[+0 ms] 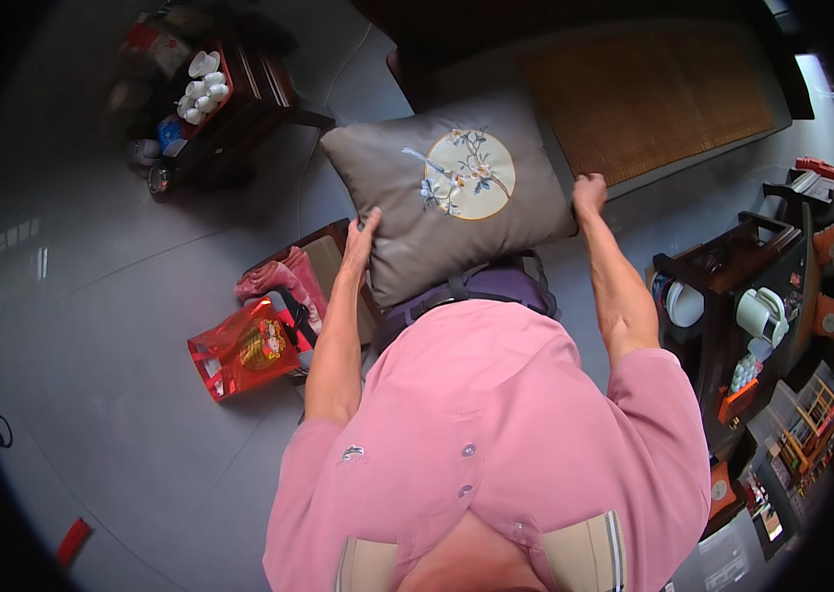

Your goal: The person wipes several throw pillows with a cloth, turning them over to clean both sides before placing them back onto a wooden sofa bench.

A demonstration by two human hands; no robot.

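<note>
A grey-brown square cushion (394, 177) is stretched out in front of my waist. Its cover carries a pale round panel embroidered with a bird and a flowering branch. My left hand (363, 240) grips its left edge, the thumb lying on top and the other fingers mostly hidden. At the opposite edge, my right hand (589, 194) is curled closed against the cushion's side, near the corner of a woven bamboo mat (661, 96). That mat covers the seat of a dark wooden bench (713, 148) beyond the cushion.
On the left, a dark wooden side table (239, 103) bears a tray of white cups (202, 96). A red gift bag (246, 351) and a pink folded blanket (287, 281) are by my left arm. To the right, a dark table (727, 296) holds a white kettle (761, 314).
</note>
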